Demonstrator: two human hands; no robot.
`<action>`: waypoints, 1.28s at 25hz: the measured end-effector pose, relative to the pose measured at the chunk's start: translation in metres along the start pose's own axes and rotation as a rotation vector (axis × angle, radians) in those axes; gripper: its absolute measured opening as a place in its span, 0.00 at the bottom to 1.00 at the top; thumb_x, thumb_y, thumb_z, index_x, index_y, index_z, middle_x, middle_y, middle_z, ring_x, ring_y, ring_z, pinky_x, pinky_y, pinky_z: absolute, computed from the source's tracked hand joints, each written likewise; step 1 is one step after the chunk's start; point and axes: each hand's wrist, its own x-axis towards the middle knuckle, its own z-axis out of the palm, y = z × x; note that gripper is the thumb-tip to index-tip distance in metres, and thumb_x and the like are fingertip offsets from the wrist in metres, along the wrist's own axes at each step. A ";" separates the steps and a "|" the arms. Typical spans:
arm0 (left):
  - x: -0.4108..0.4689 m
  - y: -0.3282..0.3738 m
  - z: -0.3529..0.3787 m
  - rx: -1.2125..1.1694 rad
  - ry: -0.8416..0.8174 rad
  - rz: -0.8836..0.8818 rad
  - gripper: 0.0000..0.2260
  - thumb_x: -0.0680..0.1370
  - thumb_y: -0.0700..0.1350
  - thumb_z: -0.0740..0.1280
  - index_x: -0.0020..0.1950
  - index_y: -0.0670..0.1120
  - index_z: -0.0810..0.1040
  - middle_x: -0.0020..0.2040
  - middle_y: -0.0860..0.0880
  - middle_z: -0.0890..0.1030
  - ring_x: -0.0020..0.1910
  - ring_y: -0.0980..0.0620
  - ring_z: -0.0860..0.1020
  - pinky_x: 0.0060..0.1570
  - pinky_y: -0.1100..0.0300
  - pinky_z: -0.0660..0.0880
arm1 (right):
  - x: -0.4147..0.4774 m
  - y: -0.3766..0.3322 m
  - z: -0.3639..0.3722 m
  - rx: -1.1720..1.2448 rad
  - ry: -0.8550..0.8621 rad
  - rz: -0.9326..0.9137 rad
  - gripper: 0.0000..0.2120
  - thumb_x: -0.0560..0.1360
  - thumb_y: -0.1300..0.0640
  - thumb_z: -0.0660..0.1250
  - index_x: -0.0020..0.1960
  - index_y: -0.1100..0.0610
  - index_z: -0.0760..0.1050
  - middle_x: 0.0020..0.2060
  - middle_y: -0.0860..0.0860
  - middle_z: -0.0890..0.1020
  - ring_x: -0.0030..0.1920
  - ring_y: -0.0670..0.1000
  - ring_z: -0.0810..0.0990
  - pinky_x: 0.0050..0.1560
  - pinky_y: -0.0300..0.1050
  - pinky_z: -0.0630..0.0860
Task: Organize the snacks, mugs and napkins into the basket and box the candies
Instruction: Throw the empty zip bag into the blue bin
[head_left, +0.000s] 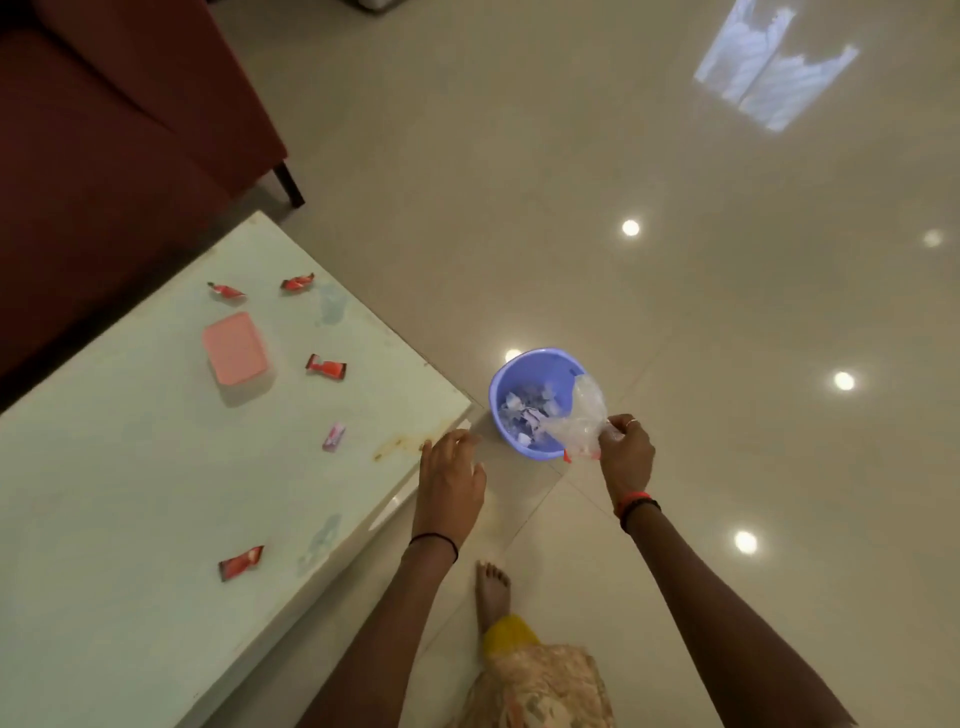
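- The right hand (626, 451) pinches a crumpled clear plastic bag (576, 423) by one end, and the bag hangs over the near rim of the blue tub (535, 364) on the floor.
- The left hand (449, 470) is open and empty, fingers spread, hovering just past the right corner of the tabletop (130, 467).
- The tub stands on the floor just off that corner and holds pale, crumpled scraps; what they are is too small to tell.
- Judged from this, the step in hand is dropping the bag into the tub. To do it well, carry the bag over the tub's middle before letting go, since it is light and may drift or catch on the rim.
- The candies are not yet boxed. Red-wrapped ones lie scattered over the tabletop: two near the far edge (226, 291) (297, 282), one mid-table (325, 367), one toward the near edge (240, 562), and a pink one (333, 436) near the right edge.
- The pink-lidded box (234, 349) sits closed between them, well in from every edge; its lid must come off first.
- Around the tub the floor is open. The table corner is close to the left hand, and a bare foot (492, 590) stands near the table's side.
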 end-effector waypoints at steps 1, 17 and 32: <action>0.010 -0.003 0.012 -0.023 -0.002 -0.003 0.16 0.76 0.38 0.60 0.63 0.44 0.72 0.64 0.46 0.74 0.67 0.48 0.70 0.74 0.50 0.55 | 0.019 0.007 0.013 -0.036 -0.013 -0.018 0.05 0.72 0.65 0.61 0.46 0.63 0.75 0.43 0.60 0.82 0.43 0.60 0.78 0.39 0.42 0.68; -0.031 -0.055 0.011 -0.157 0.141 -0.191 0.12 0.77 0.38 0.61 0.61 0.44 0.74 0.62 0.47 0.75 0.64 0.49 0.73 0.74 0.50 0.55 | -0.019 0.012 0.074 -0.239 -0.394 -0.228 0.17 0.75 0.68 0.61 0.63 0.67 0.71 0.62 0.62 0.70 0.60 0.60 0.73 0.60 0.44 0.69; -0.273 -0.145 -0.148 -0.342 0.720 -0.684 0.13 0.77 0.38 0.62 0.61 0.43 0.74 0.61 0.47 0.76 0.63 0.48 0.73 0.73 0.47 0.59 | -0.366 -0.123 0.091 -0.239 -0.838 -0.833 0.16 0.75 0.67 0.61 0.62 0.59 0.72 0.63 0.55 0.69 0.58 0.51 0.72 0.61 0.37 0.67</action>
